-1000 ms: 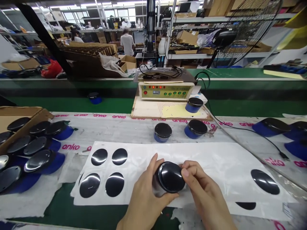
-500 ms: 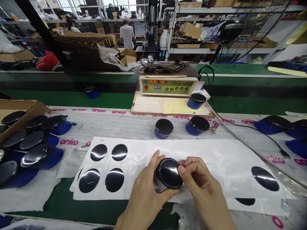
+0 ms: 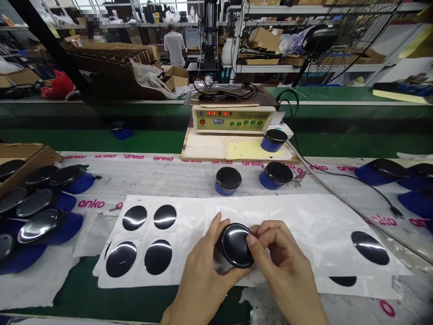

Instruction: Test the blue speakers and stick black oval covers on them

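While the left hand [image 3: 206, 265] curls closed around a round black-topped piece [image 3: 237, 248] over the white sheet [image 3: 284, 210], the right hand [image 3: 284, 259] pinches its edge (pink lettering [image 3: 91, 204] marks the bench covering [image 3: 176, 176]), and well beyond stand cluttered shelves [image 3: 267, 68]

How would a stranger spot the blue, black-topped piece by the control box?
Find the cream control box with lit red lights. Before its right end, on the pale board, stands the black-topped blue piece. Only this piece sits on that board; its nearest neighbour stands on printed sheeting.
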### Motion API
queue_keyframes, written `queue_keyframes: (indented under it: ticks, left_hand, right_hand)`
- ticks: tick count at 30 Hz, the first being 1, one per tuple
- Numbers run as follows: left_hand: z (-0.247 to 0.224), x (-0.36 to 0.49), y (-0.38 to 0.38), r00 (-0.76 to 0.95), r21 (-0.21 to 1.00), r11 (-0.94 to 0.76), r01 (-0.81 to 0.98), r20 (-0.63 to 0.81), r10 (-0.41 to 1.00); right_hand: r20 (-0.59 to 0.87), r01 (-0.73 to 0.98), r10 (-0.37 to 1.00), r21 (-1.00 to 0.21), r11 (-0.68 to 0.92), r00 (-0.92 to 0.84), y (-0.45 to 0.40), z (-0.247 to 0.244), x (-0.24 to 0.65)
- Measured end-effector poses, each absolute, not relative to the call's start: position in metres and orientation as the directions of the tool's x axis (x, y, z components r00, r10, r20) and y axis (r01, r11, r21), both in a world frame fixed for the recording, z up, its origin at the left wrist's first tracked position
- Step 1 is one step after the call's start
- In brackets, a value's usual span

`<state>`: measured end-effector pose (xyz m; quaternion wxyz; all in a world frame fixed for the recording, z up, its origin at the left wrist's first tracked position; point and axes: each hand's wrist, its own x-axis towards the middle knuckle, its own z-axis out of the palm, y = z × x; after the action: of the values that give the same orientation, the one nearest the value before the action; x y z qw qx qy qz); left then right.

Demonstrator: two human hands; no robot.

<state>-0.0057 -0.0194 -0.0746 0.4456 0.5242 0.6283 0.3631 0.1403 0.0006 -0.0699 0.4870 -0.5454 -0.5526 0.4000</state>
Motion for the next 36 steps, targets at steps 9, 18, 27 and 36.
queue_keyframes:
  ticks: [9, 18, 27, 36]
  left_hand:
    - [-0.083, -0.009, -0.018, 0.118, 0.821, -0.143, 0.553, 0.092, 0.989]
    - [-0.06, -0.024, -0.021, 0.397, 0.409, -0.477, 0.778, 0.269, 0.878]
    - [-0.011, -0.145, 0.194, -0.066, 0.289, -0.028, 0.957, 0.311, 0.948]
    - [-0.05, -0.186, 0.26, -0.238, 0.38, 0.108, 0.919, 0.317, 0.918]
  right_hand:
    - [0.192, 0.401, 0.978, -0.892, 0.207, -0.076, -0.001, -0.067, 0.142]
    - [0.458, 0.853, 0.861, -0.336, 0.398, -0.221, 0.066, -0.031, 0.192]
    - [0.268, 0.76, 0.911, -0.505, 0.409, -0.312, 0.143, -0.028, 0.228]
    - [0.026, -0.079, 0.968, -0.997, 0.006, -0.25, 0.057, -0.016, 0.248]
